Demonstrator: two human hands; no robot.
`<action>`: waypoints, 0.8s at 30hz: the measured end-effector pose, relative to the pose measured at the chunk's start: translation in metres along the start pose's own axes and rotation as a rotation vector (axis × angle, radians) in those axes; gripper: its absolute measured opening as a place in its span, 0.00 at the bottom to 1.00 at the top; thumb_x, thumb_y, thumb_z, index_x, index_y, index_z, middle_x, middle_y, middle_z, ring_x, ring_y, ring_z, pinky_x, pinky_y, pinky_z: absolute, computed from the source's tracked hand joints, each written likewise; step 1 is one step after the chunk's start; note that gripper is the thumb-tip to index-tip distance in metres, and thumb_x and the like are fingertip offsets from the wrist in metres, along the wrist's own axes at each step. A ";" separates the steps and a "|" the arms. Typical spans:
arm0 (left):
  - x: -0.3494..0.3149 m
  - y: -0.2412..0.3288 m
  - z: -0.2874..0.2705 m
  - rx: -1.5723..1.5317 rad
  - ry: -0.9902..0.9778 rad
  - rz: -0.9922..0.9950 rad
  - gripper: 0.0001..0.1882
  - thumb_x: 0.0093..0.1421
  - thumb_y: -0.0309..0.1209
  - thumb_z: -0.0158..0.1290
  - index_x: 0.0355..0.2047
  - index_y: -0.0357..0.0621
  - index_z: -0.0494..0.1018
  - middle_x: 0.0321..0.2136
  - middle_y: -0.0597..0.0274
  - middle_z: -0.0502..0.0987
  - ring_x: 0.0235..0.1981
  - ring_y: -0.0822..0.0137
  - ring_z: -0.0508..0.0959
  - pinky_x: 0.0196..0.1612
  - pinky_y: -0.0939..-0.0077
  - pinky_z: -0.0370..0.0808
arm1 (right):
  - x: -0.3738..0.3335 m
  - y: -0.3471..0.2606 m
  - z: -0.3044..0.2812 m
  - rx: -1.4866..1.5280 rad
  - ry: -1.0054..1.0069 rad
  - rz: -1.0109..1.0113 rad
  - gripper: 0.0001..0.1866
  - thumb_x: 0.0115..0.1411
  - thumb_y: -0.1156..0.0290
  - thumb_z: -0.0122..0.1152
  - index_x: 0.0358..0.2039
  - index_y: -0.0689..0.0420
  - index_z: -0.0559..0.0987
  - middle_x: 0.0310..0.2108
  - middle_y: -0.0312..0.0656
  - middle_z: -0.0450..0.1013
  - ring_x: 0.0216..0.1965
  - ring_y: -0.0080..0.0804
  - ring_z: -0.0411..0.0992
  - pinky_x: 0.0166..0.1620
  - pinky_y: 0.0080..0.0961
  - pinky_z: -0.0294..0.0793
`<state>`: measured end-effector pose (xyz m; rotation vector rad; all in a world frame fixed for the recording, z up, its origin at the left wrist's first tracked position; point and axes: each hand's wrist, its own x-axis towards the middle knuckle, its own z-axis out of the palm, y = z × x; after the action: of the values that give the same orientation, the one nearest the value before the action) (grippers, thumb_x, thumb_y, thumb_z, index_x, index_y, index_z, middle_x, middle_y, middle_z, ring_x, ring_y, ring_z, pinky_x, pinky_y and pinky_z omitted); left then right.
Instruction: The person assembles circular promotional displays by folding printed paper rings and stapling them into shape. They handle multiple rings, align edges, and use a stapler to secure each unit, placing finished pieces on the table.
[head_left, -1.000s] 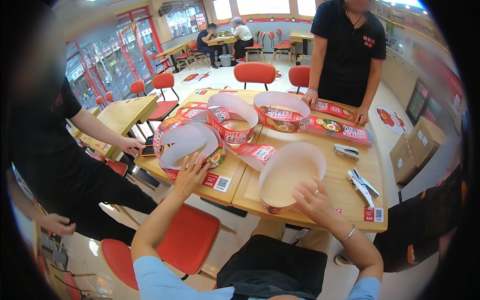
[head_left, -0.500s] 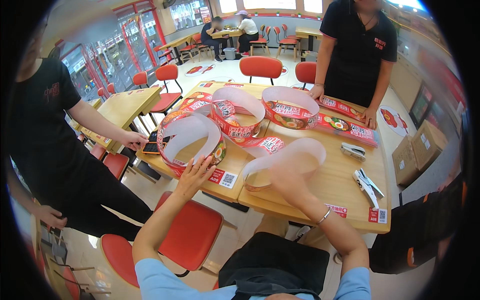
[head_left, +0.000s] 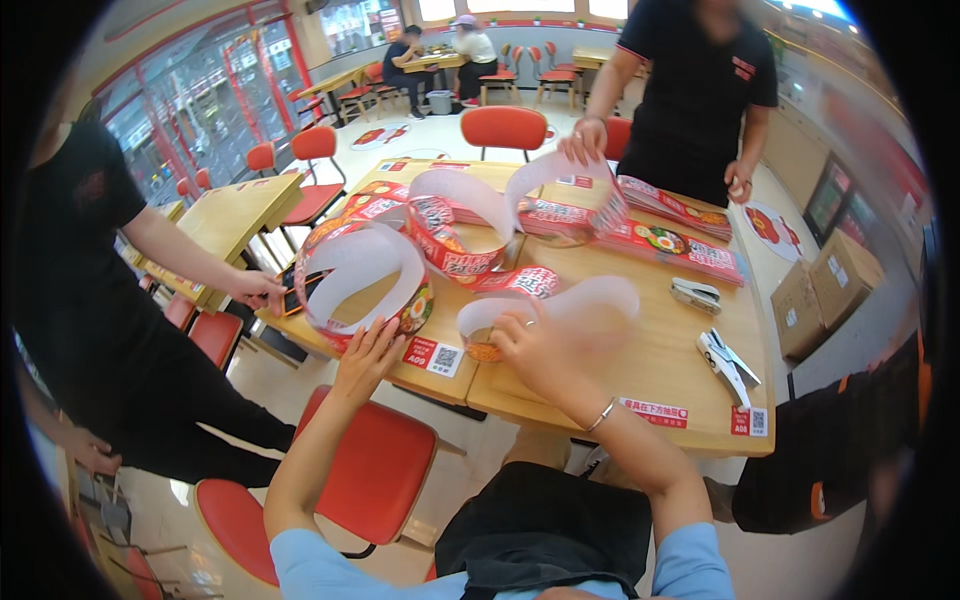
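Several printed paper strips, red outside and white inside, are curled into loops on the wooden table [head_left: 560, 400]. My left hand [head_left: 366, 358] lies with fingers stretched out against the near side of the left loop [head_left: 408, 268], not wrapped round it. At the left end of the near loop [head_left: 600, 298], my right hand [head_left: 535, 355] has its fingers bent over the paper edge, pinching it; part of that hand and loop is blurred. Behind them stands the middle loop [head_left: 470, 262], joined with overlapping printed strips. A co-worker's hand [head_left: 584, 142] grips the top of the far loop [head_left: 535, 185].
Flat printed strips [head_left: 680, 250] are stacked at the far right. Two staplers, a grey one [head_left: 696, 294] and a white one [head_left: 728, 368], lie at the right. Another person's hand [head_left: 258, 290] touches a dark device [head_left: 293, 292] at the left edge. A red chair [head_left: 375, 470] stands close in front.
My right hand has moved left to the near loop's end, shifting the loop. The far co-worker has lifted a hand onto the far loop and raised the other off the flat strips.
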<state>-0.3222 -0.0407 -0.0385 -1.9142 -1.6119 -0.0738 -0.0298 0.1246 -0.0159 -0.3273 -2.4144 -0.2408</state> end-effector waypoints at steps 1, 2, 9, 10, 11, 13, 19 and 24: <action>-0.001 0.004 -0.003 -0.019 0.004 0.005 0.22 0.58 0.28 0.45 0.54 0.50 0.71 0.63 0.58 0.62 0.65 0.56 0.60 0.63 0.54 0.58 | -0.001 -0.003 -0.005 -0.012 0.013 -0.004 0.10 0.51 0.67 0.60 0.35 0.54 0.74 0.43 0.40 0.71 0.49 0.35 0.70 0.62 0.51 0.55; -0.005 0.009 -0.005 -0.033 0.006 0.001 0.22 0.57 0.27 0.47 0.54 0.50 0.72 0.62 0.56 0.63 0.64 0.53 0.60 0.62 0.52 0.58 | -0.002 -0.008 -0.012 0.041 0.044 0.024 0.19 0.50 0.64 0.63 0.42 0.54 0.74 0.46 0.41 0.70 0.50 0.35 0.69 0.62 0.51 0.55; -0.004 0.093 -0.023 -0.356 0.351 -0.133 0.19 0.60 0.33 0.53 0.53 0.54 0.72 0.61 0.56 0.63 0.63 0.52 0.61 0.67 0.53 0.51 | -0.042 0.014 -0.097 -0.014 0.019 0.043 0.24 0.48 0.65 0.67 0.46 0.54 0.73 0.52 0.43 0.68 0.54 0.37 0.68 0.63 0.49 0.54; -0.004 0.114 -0.025 -0.368 0.391 -0.012 0.19 0.60 0.37 0.54 0.52 0.55 0.72 0.60 0.57 0.65 0.63 0.51 0.61 0.66 0.50 0.53 | -0.054 0.021 -0.104 -0.030 -0.009 0.091 0.24 0.48 0.66 0.67 0.46 0.53 0.73 0.53 0.42 0.67 0.55 0.37 0.67 0.63 0.48 0.53; -0.003 0.133 -0.029 -0.374 0.428 0.104 0.19 0.60 0.40 0.55 0.51 0.56 0.73 0.59 0.58 0.66 0.63 0.50 0.61 0.65 0.48 0.54 | -0.062 0.026 -0.112 -0.050 -0.018 0.141 0.23 0.48 0.66 0.68 0.46 0.53 0.74 0.53 0.42 0.67 0.56 0.37 0.66 0.63 0.48 0.54; 0.012 0.164 -0.050 -0.308 0.437 0.289 0.21 0.57 0.45 0.58 0.50 0.60 0.73 0.58 0.59 0.66 0.62 0.51 0.62 0.66 0.47 0.52 | -0.076 0.036 -0.128 -0.086 -0.040 0.227 0.22 0.48 0.67 0.68 0.45 0.53 0.74 0.53 0.42 0.66 0.57 0.37 0.65 0.63 0.48 0.54; 0.051 0.199 -0.078 -0.497 0.460 0.265 0.27 0.56 0.48 0.59 0.56 0.65 0.69 0.59 0.64 0.66 0.64 0.57 0.59 0.68 0.52 0.47 | -0.117 0.051 -0.153 -0.152 -0.005 0.418 0.22 0.49 0.74 0.65 0.46 0.55 0.73 0.54 0.47 0.65 0.55 0.44 0.65 0.61 0.46 0.58; 0.049 0.188 -0.081 -0.493 0.228 0.117 0.36 0.43 0.43 0.67 0.54 0.58 0.70 0.60 0.55 0.62 0.63 0.45 0.57 0.66 0.44 0.48 | -0.139 0.062 -0.139 -0.041 -0.031 0.449 0.21 0.49 0.81 0.57 0.46 0.55 0.75 0.56 0.53 0.63 0.55 0.52 0.64 0.57 0.43 0.64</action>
<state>-0.1121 -0.0478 -0.0319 -2.2604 -1.4116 -0.6704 0.1756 0.1236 0.0034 -0.8806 -2.2945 -0.0819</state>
